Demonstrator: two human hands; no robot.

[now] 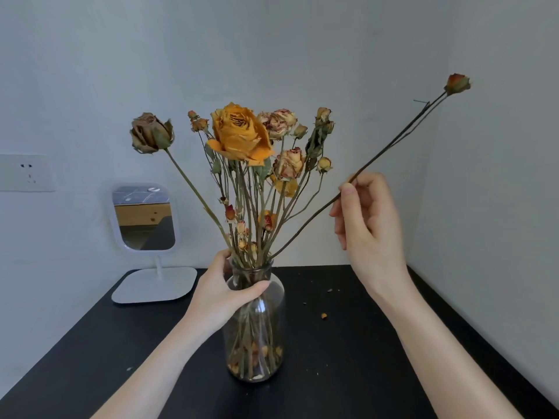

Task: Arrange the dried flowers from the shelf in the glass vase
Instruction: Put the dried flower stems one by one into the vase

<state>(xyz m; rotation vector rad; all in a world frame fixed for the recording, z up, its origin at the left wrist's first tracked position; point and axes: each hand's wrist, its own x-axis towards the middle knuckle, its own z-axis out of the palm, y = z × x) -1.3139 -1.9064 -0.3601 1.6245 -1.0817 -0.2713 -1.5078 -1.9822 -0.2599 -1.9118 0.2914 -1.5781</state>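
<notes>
While gripping the glass vase (257, 322) neck with left hand (223, 285), pinching a long stem (305, 222) in right hand (366, 219); mirror (145, 219) standing left on black tabletop (348, 343), crumbs (324, 316) lying right.

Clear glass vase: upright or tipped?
Upright. The clear glass vase stands flat on the black table, left hand in a grip round its neck.

No legible text, label, brand, number or sign was found on any surface in view. The glass vase (255, 325) bore no marking, the wall socket (26, 173) showed only its pin openings, and the mirror (144, 217) and the desk (348, 343) carried no lettering
</notes>
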